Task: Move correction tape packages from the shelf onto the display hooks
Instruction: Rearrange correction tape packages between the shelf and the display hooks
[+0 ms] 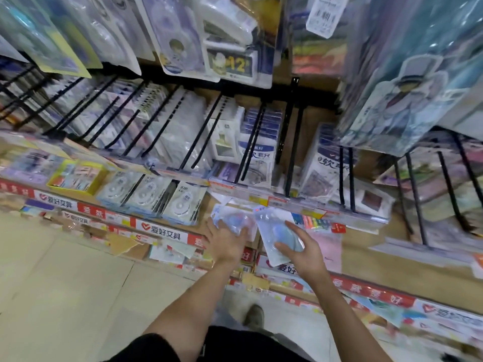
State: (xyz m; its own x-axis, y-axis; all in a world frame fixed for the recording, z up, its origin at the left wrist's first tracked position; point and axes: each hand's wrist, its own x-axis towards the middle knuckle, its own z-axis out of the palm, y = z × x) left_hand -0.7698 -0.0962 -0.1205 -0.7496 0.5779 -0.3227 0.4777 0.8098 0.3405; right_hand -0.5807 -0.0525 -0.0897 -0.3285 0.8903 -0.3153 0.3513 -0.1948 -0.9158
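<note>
1. A flat blister-pack correction tape package (274, 235), clear glossy plastic over a rounded pale-blue dispenser, is held in the right hand (304, 253); the fingers are curled round its lower part, and it is tilted above the shelf edge.
2. A second correction tape package (231, 219), similarly clear and bluish, lies on the shelf (209, 202) under the left hand (226, 242). The fingers are spread over it, touching its surface; whether it is gripped cannot be told, as the frame is blurred there.
3. Both forearms are bare and extended forward and down from a dark short-sleeved top.
4. Black metal display hooks (291, 142) project in rows above the shelf, most carrying hanging packets; the pair at centre-right is seen mostly bare.
5. Further white correction tape packs (183, 202) are stacked on the shelf to the left of the hands, beside a yellow box (78, 176) of small items.
6. Red-and-white printed strips (162, 232) run along the shelf fronts.
7. A pale tiled floor (65, 283) and one shoe (253, 314) are seen below.
</note>
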